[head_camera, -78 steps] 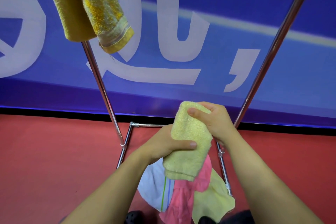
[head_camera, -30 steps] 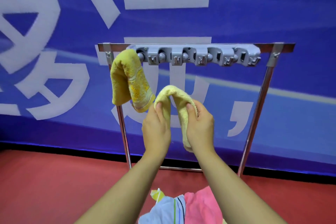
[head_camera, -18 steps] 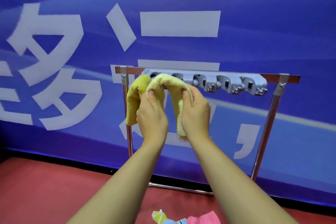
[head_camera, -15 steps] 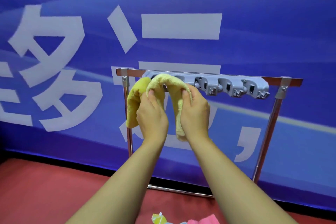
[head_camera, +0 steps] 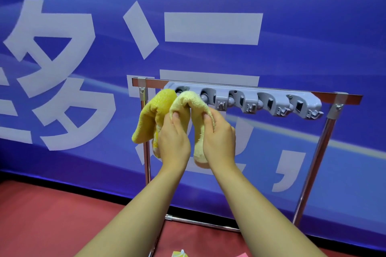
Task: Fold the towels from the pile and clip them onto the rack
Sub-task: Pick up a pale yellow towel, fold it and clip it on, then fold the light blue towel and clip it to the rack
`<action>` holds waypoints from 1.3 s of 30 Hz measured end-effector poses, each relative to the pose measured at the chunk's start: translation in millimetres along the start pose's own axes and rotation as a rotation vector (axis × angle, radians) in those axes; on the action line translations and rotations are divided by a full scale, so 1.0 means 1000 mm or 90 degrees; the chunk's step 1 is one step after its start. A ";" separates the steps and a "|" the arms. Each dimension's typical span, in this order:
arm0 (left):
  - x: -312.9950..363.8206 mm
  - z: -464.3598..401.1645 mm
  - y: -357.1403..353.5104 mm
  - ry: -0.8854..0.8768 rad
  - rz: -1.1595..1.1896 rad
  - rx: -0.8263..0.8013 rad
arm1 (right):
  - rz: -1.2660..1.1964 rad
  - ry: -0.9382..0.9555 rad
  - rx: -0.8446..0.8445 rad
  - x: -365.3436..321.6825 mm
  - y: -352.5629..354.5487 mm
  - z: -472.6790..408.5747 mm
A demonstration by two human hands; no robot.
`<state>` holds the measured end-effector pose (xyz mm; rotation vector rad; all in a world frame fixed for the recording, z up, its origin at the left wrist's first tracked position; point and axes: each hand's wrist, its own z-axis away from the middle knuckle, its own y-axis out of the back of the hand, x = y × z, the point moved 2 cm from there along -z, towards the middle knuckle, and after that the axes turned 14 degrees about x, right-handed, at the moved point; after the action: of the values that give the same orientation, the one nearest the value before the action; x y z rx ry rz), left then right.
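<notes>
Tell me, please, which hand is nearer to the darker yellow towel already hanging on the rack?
Left. The left hand sits against the darker yellow towel, overlapping its lower edge; the right hand is farther right, apart from it.

Towels at the rack: two. One bright yellow towel (head_camera: pixel 153 119) hangs at the left end; one pale yellow towel (head_camera: pixel 197 123) sits just beside it, held up.

Hands: two, left hand (head_camera: pixel 174 139) and right hand (head_camera: pixel 219 137), each pinching the pale towel.

Rack (head_camera: pixel 325 142): one, two upright posts. Grey clip strip (head_camera: pixel 250 100): one.

Pile scraps at the bottom edge: two visible, yellowish scrap (head_camera: pixel 179 254), pink scrap (head_camera: pixel 242 255).
</notes>
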<state>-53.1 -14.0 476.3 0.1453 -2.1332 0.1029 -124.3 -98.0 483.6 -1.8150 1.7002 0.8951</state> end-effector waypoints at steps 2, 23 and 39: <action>-0.011 0.002 -0.011 0.033 0.122 -0.078 | -0.003 -0.005 -0.014 0.007 -0.003 0.004; -0.109 0.075 -0.002 0.059 0.136 -0.442 | 0.148 0.053 -0.340 0.108 0.027 0.062; -0.365 0.227 -0.026 0.070 -0.326 -0.754 | 0.431 -0.115 -0.634 0.409 0.076 0.238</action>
<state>-44.3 -46.6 46.7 -0.0262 -1.6708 -1.3717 -227.7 -203.2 27.6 -1.5278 1.9254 2.4418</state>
